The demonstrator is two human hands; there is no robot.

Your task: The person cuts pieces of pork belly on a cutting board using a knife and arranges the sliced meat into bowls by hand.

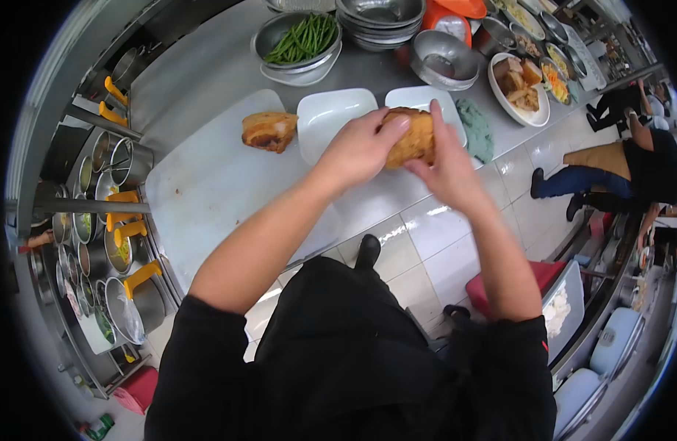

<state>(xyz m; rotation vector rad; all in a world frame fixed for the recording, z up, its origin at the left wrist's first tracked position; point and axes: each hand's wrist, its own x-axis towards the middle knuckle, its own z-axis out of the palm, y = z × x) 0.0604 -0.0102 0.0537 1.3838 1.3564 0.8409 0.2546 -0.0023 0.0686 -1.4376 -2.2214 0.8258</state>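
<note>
Both hands grip a browned chunk of roast meat [412,144], raised over the table's front side. My left hand [362,147] has its fingers and thumb on the chunk's left side. On the other side, my right hand [450,165] presses with thumb and fingers. Just behind and below lie two white dishes: a square dish [330,110] to the left and another dish [419,95], partly hidden by the meat and hands. A second piece of roast meat [269,131] rests on the white cutting board [206,184], at the left dish's edge.
Green beans [303,38] fill a metal bowl at the back, beside stacked metal bowls [379,18]. A green cloth [475,131] lies at the table's right edge, near a white bowl [541,114] of meat chunks. Pots [125,165] stand at left; other people [640,158] are at right.
</note>
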